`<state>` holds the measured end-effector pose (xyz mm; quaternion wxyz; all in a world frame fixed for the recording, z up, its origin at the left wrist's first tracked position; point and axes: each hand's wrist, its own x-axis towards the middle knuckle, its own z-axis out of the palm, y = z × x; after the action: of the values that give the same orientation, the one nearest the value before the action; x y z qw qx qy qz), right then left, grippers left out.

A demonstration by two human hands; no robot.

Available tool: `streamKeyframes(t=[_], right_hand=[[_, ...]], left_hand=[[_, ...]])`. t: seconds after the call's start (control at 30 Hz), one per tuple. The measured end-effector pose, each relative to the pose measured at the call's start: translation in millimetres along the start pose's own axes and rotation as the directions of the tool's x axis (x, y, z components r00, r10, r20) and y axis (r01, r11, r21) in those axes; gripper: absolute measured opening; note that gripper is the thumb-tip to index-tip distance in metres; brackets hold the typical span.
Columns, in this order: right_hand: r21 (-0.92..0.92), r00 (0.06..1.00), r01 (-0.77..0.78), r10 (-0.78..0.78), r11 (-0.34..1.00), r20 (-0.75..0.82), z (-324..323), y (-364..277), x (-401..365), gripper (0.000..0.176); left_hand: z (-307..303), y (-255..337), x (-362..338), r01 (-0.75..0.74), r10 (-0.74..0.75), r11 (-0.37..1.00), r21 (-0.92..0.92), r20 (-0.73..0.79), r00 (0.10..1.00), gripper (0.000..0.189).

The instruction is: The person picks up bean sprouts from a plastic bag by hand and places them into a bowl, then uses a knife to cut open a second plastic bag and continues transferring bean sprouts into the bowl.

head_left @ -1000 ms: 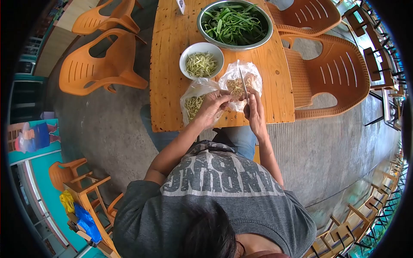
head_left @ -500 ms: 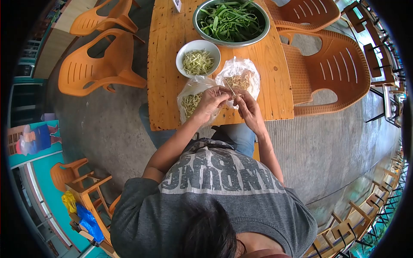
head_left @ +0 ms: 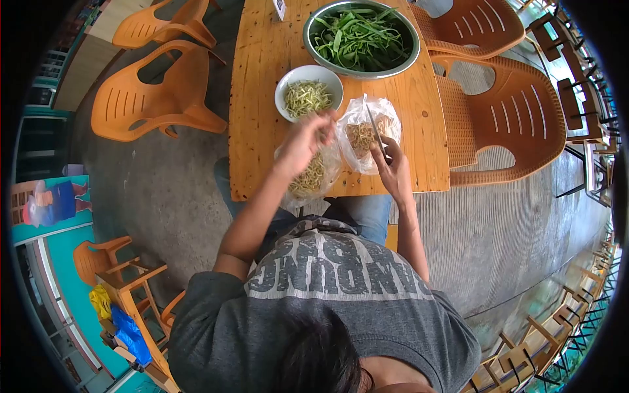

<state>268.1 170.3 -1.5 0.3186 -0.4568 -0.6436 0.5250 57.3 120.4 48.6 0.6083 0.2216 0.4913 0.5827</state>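
Note:
My right hand [head_left: 392, 164] is closed around a small knife [head_left: 374, 124], its blade pointing away from me over a clear plastic bag [head_left: 386, 108] that holds thin brownish bits. My left hand [head_left: 306, 141] hovers at the near rim of a white bowl [head_left: 280, 105], its fingers blurred by motion. Inside the bowl lies a heap of pale green strands that look like bean sprouts [head_left: 306, 96]. Below my left hand and partly behind its wrist is another plastic bag [head_left: 331, 171] of similar pale strands.
A large metal bowl [head_left: 413, 56] of cut green leaves [head_left: 360, 39] stands farther back on the wooden table [head_left: 262, 52]. Orange plastic chairs [head_left: 164, 92] flank the table on both sides. A small white card stand [head_left: 280, 9] is at the far left.
My hands, close together before over the bags, have separated. The left has moved up toward the white bowl; the right has shifted slightly right with the knife. The view has shifted slightly.

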Motion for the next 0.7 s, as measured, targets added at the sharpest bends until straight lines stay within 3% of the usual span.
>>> streamKeyframes(t=[0.13, 0.2, 0.27, 0.4, 0.53, 0.57, 0.67, 0.7], right_hand=[[-0.300, 1.000, 0.009, -0.013, 0.954, -0.011, -8.2, 4.3, 4.4, 0.021], [-0.360, 0.998, 0.033, -0.047, 0.932, -0.032, -6.8, 5.5, 4.8, 0.018], [-0.265, 0.988, 0.065, -0.099, 0.962, -0.115, 0.4, 1.6, 1.1, 0.016], [-0.189, 0.982, 0.084, -0.113, 0.978, -0.152, 3.1, 5.3, -0.9, 0.013], [-0.157, 0.991, 0.050, -0.069, 0.986, -0.115, 7.3, -12.3, -5.7, 0.014], [-0.139, 0.995, 0.050, -0.061, 0.989, -0.077, 10.3, -17.0, -5.9, 0.015], [-0.073, 0.996, 0.080, -0.077, 0.994, 0.052, 33.1, -21.6, -8.9, 0.016], [-0.100, 0.990, 0.106, -0.096, 0.989, 0.101, 43.9, -26.8, -11.0, 0.016]], left_hand=[[-39.8, 29.5, 36.0, -0.215, 0.203, 0.976, -0.032, -0.227, 0.953, 0.027], [-56.5, 30.8, 56.6, -0.216, 0.242, 0.967, 0.133, -0.226, 0.944, 0.044], [-54.8, 30.6, 67.5, -0.208, 0.257, 0.955, 0.213, -0.234, 0.938, 0.053], [-55.3, 28.6, 62.6, -0.169, 0.184, 0.950, 0.264, -0.033, 0.982, 0.066], [-51.6, 29.9, 38.9, -0.288, 0.336, 0.889, 0.357, -0.079, 0.939, 0.063], [-49.8, 33.8, 26.8, -0.390, 0.488, 0.770, 0.505, -0.071, 0.870, 0.048], [-48.9, 26.8, -16.7, -0.364, 0.541, 0.650, 0.666, -0.069, 0.838, 0.026], [-49.2, 19.8, -28.9, -0.366, 0.628, 0.525, 0.769, -0.059, 0.776, 0.013]])
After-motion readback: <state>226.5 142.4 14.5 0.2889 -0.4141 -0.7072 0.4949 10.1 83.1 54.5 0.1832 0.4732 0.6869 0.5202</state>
